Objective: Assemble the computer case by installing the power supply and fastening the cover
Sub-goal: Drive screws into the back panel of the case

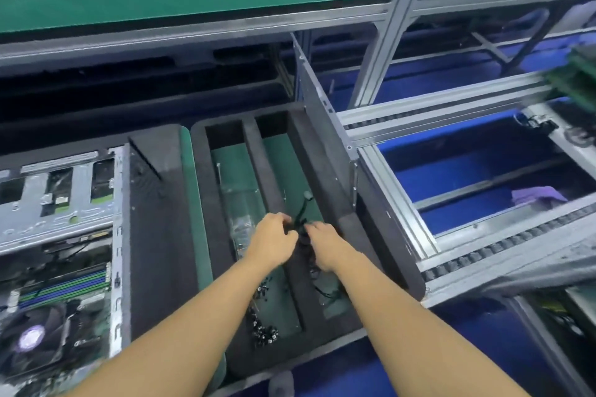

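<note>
Left hand and right hand each pinch a thin black cable bundle, fingers curled tight.

Both work over the foam tray, dark grey and soft-edged, with long ridged slots. Small black screws lie loose in one slot. Computer case sits at left, open, bare stamped metal. A flat dark panel stands on edge just right of the tray.

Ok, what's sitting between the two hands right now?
A black cable bundle, gripped by both the left hand and the right hand over the foam tray. The head view shows it.
</note>
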### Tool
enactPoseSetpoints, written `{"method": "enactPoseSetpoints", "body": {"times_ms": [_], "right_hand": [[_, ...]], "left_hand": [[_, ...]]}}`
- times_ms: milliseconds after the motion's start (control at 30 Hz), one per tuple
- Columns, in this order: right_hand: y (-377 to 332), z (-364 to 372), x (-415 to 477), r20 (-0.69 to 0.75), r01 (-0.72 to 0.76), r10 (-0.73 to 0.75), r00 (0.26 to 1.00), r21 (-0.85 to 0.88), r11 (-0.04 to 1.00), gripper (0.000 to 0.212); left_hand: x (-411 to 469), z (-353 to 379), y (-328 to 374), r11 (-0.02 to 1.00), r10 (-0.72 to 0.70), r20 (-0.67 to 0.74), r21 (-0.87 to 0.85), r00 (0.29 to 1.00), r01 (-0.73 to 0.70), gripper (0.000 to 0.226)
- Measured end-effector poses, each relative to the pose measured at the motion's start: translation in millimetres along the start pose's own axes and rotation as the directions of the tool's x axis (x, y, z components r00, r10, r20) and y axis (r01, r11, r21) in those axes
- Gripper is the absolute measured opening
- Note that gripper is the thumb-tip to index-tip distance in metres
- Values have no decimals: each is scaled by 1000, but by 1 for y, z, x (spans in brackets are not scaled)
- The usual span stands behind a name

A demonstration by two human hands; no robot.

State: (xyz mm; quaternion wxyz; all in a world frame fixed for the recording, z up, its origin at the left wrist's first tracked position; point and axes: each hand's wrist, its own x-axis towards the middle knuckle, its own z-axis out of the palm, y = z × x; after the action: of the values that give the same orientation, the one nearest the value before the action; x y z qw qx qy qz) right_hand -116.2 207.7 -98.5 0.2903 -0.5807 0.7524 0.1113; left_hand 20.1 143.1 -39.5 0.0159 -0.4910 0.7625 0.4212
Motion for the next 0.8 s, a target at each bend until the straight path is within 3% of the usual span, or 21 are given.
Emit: {"method": "enactPoseSetpoints", "body": {"times_ms": [133, 267, 433, 533, 600, 667, 733, 800], "right_hand": [[10, 33, 21, -38, 12, -22, 999, -236, 972, 102], [12, 52, 27, -143, -21, -19, 990, -275, 961, 105], [14, 39, 20, -239, 24, -52, 970, -121, 992, 106], [15, 27, 8, -340, 85, -24, 940, 166, 982, 107], [14, 11, -4, -372, 162, 39, 928, 494, 854, 105], [8, -11, -24, -376, 265, 49, 925, 735, 624, 104], [-2, -33, -44, -418, 357, 51, 907, 828, 433, 98], [-18, -51, -61, -406, 401, 39, 913, 911, 101, 97]], "left_hand": [[8, 6, -5, 1000, -18, 13, -18, 1000, 18, 40], [9, 5, -11, 999, -29, 6, -44, 1000, 30, 40], [7, -7, -10, 991, -51, -9, -124, 999, 50, 40], [5, -20, -6, 977, -55, -45, -208, 997, 45, 39], [2, -30, -5, 959, -57, -56, -282, 997, 39, 38], [-3, -41, -2, 928, -66, -50, -370, 997, 43, 38], [-10, -53, 1, 894, -57, -21, -446, 998, 42, 41], [-23, -64, 3, 841, -21, 60, -538, 998, 50, 48]]}}
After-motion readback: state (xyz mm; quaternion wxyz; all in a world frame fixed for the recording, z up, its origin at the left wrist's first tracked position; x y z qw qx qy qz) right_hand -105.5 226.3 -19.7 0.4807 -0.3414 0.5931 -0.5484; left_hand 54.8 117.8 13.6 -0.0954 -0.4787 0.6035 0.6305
